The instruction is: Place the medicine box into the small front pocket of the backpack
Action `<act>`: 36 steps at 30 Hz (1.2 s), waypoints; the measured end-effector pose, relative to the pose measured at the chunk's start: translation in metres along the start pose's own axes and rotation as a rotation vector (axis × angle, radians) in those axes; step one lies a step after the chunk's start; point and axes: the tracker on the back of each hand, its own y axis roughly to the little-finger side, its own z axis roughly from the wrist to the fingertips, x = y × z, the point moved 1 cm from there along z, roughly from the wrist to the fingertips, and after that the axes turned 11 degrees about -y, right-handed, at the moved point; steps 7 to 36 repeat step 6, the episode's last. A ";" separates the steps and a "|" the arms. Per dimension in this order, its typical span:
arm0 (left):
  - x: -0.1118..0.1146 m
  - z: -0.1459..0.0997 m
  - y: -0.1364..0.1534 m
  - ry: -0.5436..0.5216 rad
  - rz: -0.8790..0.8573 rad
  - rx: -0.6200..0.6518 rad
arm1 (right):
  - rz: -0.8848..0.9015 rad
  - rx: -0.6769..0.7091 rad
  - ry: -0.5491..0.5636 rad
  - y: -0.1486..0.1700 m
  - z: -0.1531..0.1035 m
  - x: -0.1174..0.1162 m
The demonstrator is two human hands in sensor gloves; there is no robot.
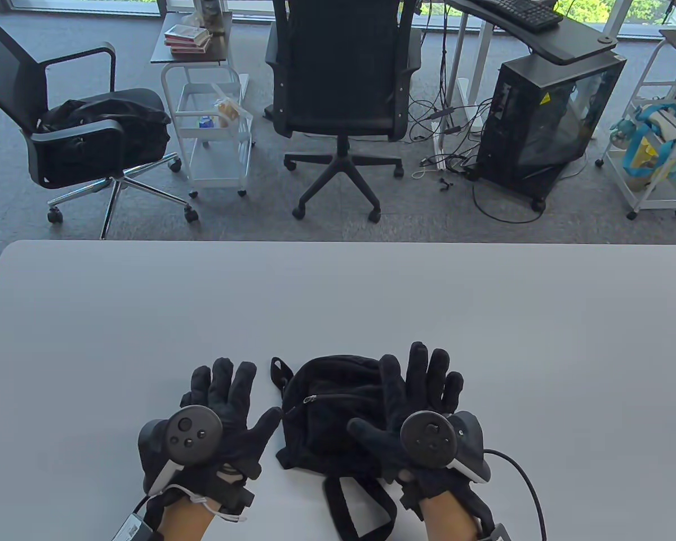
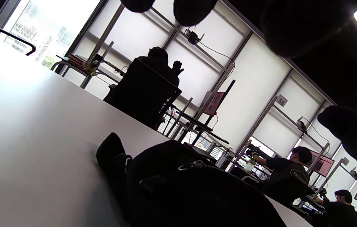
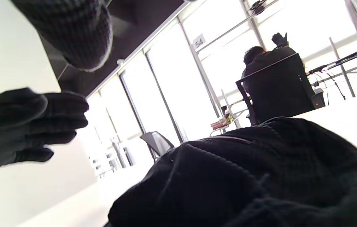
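Empty-handed on both sides: left hand (image 1: 225, 417) spread flat, fingers splayed wide, just beside the backpack (image 1: 327, 417); right hand (image 1: 417, 406) likewise spread, palm down, over the bag's right side, holding nothing. Whether that palm presses the fabric or only hovers, impossible to tell.

Black backpack lying on the white table (image 1: 338, 304), between the two hands, straps trailing toward the near edge, carry loop pointing away. Front-pocket zipper (image 1: 310, 399) visible across the upper face, pull at its left end, apparently closed or nearly so. Same bag filling the lower part of the left wrist view (image 2: 197, 189) and the right wrist view (image 3: 260, 173).

No medicine box to be seen anywhere on the table or in either hand; possibly out of frame, possibly hidden.

Judged from this: task at its very start, pocket not yet opened, box not yet fetched. Best done by pinning the bag with one hand close to the zipper line while the other pinches the pull and draws it along the seam, keeping the soft fabric taut so the slider does not snag. Pocket mouth then held agape before the box goes in, flat side first.

Both wrists entering from the near edge, trackers up, palms down, thumbs angled inward toward the bag.
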 end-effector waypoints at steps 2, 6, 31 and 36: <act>0.003 0.000 0.000 0.007 0.013 0.009 | 0.021 -0.014 0.011 0.002 0.001 -0.003; 0.007 0.000 0.002 0.021 0.010 0.002 | 0.038 -0.048 -0.014 0.009 0.003 -0.010; 0.007 0.000 0.002 0.021 0.010 0.002 | 0.038 -0.048 -0.014 0.009 0.003 -0.010; 0.007 0.000 0.002 0.021 0.010 0.002 | 0.038 -0.048 -0.014 0.009 0.003 -0.010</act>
